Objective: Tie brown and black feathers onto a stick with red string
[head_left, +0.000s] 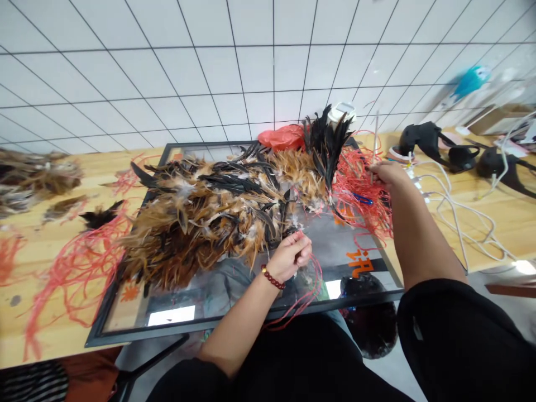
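Note:
My left hand (293, 254), with a beaded bracelet on its wrist, is closed in a pinch over the black-framed glass panel (335, 240). Red string (315, 282) trails from its fingers toward my lap. Just beyond the fingertips lies a large heap of brown and black feathers (218, 206); whether the pinch also takes in a feather is hidden. Farther right, my right hand (387, 172) is wrapped around a thin, pale, upright stick-like tool (376, 137), its exact kind unclear. That hand is above a tangle of red strings (364, 190).
Black feathers (326, 145) stand beside a red plastic bag (282, 137) near the tiled wall. More red strings (87, 257) and feather bundles (37, 178) lie at left. White cables (456, 206) and black straps (427, 145) occupy the right side.

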The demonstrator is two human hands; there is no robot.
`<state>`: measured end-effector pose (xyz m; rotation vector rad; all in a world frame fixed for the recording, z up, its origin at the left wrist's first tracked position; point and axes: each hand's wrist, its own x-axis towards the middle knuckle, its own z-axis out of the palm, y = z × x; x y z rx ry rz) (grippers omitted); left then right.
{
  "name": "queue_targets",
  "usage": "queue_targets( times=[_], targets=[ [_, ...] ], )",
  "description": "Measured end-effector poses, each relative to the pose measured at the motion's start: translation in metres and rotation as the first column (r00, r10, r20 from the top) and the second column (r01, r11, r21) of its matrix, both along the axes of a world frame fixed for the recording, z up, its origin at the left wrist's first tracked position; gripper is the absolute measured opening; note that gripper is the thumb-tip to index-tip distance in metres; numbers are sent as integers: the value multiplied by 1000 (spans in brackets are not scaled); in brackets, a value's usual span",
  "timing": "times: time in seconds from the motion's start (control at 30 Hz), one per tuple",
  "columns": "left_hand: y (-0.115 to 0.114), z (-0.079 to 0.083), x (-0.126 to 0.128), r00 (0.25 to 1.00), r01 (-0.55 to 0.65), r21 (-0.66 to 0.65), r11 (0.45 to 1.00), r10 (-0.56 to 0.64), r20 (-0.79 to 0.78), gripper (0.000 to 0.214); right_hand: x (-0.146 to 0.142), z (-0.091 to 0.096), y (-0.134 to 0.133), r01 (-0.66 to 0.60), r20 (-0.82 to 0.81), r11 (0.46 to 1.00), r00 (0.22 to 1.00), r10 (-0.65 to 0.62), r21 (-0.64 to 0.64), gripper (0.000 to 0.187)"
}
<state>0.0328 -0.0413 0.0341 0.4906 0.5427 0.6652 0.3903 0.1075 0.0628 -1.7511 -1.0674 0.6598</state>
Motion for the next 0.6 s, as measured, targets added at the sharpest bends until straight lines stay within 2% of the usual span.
queue_targets(
  times=[0.07, 0.1, 0.17, 0.2, 0.27, 0.3, 0.37, 0.5, 0.6],
  targets=[
    [-1, 0, 0, 1000, 8, -8, 1000, -8, -4, 48, -7, 11, -10, 113, -50, 992, 993, -111, 49, 19],
    [-2, 1, 0, 1000, 10, -8, 1000, -10, 0, 48, -13, 18, -16, 169, -89, 977, 983, -158, 127, 16],
    [-3, 1, 0, 1000, 11, -2, 1000, -11, 9, 47, -32, 30, -34, 189, -228, 940, 966, -126, 283, 10],
    [-3, 1, -1, 1000, 7, -2, 1000, -7, 11, 46, -44, 33, -44, 158, -322, 933, 945, -49, 323, 8],
    [-4, 1, -2, 1000, -8, -9, 1000, 9, 12, 45, -71, 36, -69, -54, -517, 973, 840, 167, 225, 17],
    [-4, 1, -2, 1000, -18, -14, 1000, 18, 13, 45, -85, 34, -82, -151, -602, 974, 767, 222, 167, 22],
    [-4, 1, -3, 999, -35, -23, 999, 35, 19, 44, -111, 27, -108, -229, -675, 964, 691, 257, 132, 30],
    [-2, -1, -2, 995, -94, -42, 995, 96, 38, 44, -147, 8, -151, -307, -681, 941, 659, 319, 143, 35],
    [0, -3, 1, 976, -213, -65, 975, 215, 20, 42, -169, -3, -176, -369, -646, 923, 679, 349, 110, 35]
  ],
)
